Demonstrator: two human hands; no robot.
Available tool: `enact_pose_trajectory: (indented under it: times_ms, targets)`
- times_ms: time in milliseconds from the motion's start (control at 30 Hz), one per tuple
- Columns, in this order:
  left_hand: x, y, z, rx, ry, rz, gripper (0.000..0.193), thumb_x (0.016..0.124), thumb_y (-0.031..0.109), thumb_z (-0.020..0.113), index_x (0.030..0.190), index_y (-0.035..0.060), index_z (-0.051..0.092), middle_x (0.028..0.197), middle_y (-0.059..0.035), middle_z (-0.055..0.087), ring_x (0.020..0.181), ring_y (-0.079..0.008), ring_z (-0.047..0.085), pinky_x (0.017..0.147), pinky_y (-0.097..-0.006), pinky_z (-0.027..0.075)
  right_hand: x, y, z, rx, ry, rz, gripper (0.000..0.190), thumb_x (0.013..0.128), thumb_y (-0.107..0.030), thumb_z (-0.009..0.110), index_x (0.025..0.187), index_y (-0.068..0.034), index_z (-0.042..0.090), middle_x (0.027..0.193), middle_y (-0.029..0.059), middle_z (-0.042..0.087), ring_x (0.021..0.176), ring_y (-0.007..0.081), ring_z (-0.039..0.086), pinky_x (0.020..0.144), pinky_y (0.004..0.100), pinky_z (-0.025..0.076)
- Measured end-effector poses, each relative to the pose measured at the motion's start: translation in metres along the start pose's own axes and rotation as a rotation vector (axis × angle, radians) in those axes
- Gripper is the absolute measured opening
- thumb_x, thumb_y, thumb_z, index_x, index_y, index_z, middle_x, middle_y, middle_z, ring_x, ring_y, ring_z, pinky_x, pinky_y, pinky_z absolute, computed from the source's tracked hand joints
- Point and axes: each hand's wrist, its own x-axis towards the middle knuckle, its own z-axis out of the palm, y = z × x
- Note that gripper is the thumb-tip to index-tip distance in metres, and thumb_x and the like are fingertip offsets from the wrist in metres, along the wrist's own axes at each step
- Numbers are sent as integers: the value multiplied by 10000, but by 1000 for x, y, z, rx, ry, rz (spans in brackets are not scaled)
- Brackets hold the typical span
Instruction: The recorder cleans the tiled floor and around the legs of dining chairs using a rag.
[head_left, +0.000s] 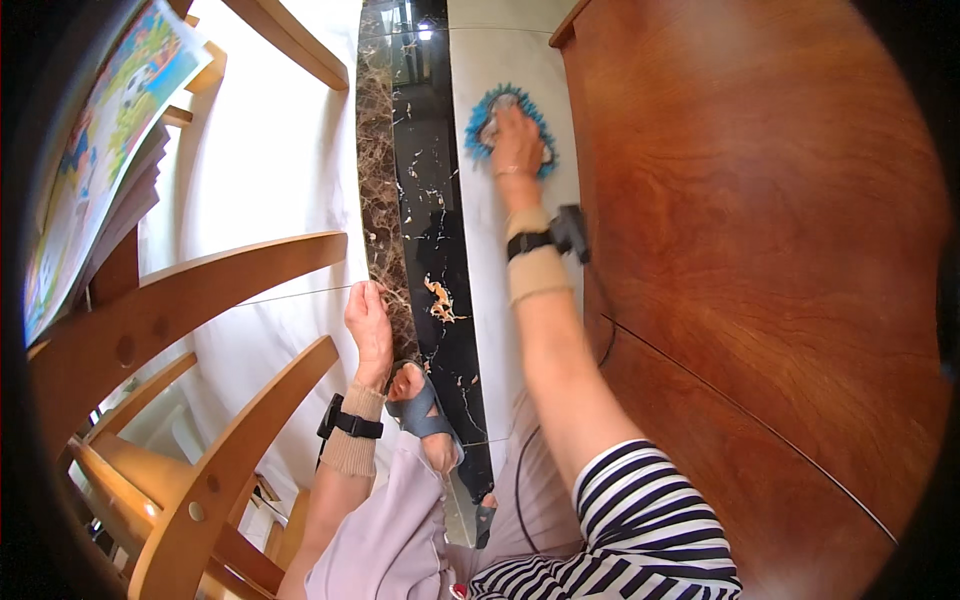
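Observation:
My right hand (517, 144) is stretched forward over a blue chenille cleaning pad (541, 124) with a grey back, its fingers on the back. The pad lies against the pale floor tile (506, 56), close to the wooden cabinet on the right. Hand and pad are slightly blurred. Lower and to the left, my left hand (369, 330) has its fingers curled in, with nothing visible in them. It is near the brown marble strip (377, 150), just above my sandalled foot (422, 409).
A reddish-brown wooden cabinet panel (750, 187) fills the right side. Wooden chairs, one with a curved rail (225, 270), crowd the left. Printed picture sheets (112, 142) hang over the upper left. A black marble strip (431, 217) runs along the floor. A cable (611, 330) trails from my right wrist.

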Motion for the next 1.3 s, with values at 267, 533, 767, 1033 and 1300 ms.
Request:
enact_pose_trajectory:
  times_ms: [267,533,767,1033,1300]
  targets:
    - [-3,-10,-18,-15,41,-29,238,950,201,432,774,63,513,578,50,388,515,-41,338,457,-208,277,-60,-15,-32,-29,-445,-96,1033,483,-142,837,1361,-70,298,1444,228,165,1313,389,228,1063,424,275]
    - [-5,-9,-5,-54,1,-38,244,956,221,433,775,76,509,580,64,389,510,-31,331,448,-191,258,-61,-2,-40,-44,-370,-156,962,499,-136,825,1328,-61,343,1420,226,231,1289,388,274,1043,423,301]
    - [-4,-7,-7,-52,23,-16,231,935,189,456,764,49,526,580,33,427,536,-47,376,478,-217,318,-66,-16,-47,-84,-375,-82,964,495,-144,817,1334,-86,345,1419,225,236,1279,387,291,1031,418,320]
    - [-4,-13,-8,-46,23,-12,235,933,187,457,760,44,524,580,30,434,531,-53,382,477,-221,324,-68,-9,-39,-16,-333,-122,887,520,-113,786,1311,-85,385,1412,192,272,1266,377,311,1033,411,321]
    - [0,-8,-1,-17,21,-20,242,932,195,456,757,40,521,567,22,430,521,-64,389,469,-238,324,-70,24,-34,140,-51,-69,478,661,18,616,1129,-45,541,1196,126,509,1094,336,460,925,429,399]
